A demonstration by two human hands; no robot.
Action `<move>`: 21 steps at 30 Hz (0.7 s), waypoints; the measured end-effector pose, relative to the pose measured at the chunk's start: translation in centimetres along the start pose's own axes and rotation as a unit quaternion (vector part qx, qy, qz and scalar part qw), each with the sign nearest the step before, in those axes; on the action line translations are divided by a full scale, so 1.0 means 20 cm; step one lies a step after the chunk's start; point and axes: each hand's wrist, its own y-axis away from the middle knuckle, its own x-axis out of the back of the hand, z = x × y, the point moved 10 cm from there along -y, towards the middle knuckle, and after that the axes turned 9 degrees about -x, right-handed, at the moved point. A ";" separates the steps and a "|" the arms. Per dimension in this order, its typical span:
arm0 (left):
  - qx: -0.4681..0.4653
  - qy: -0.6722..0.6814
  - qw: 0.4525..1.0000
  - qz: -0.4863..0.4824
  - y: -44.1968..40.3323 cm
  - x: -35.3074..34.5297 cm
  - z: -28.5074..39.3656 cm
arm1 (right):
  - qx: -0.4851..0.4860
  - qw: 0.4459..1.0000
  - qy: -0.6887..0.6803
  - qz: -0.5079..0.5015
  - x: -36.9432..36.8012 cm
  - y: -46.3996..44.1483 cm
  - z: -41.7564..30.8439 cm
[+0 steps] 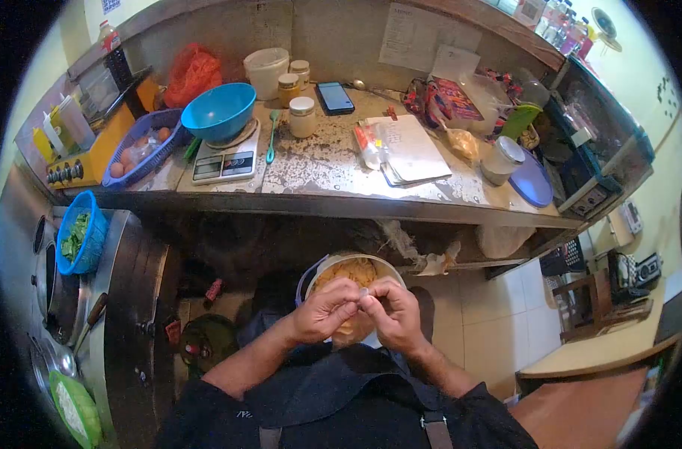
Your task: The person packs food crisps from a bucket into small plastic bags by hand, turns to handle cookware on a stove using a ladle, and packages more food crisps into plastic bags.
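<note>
My left hand and my right hand meet over a white bucket, fingertips pinched together. Between them shows a small whitish piece, too small to name. Orange-yellow food lies in the bucket beneath my hands, its shape partly hidden by my fingers. Below my wrists a bit of the same orange content shows. The bucket stands low in front of me, between my legs.
On the worktop ahead are a blue bowl on a kitchen scale, a phone, a lidded jar, papers and a basket of eggs. The counter edge overhangs the bucket. Leafy greens fill a blue basket at left.
</note>
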 end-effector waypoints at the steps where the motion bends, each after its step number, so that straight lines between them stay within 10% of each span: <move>1: -0.007 0.029 1.000 -0.010 0.00 -0.02 -0.01 | -0.010 1.000 -0.026 0.004 0.00 0.00 0.02; 21: 0.096 0.125 0.988 0.000 0.11 -0.22 -0.19 | -0.064 0.995 -0.079 -0.009 0.01 0.02 0.07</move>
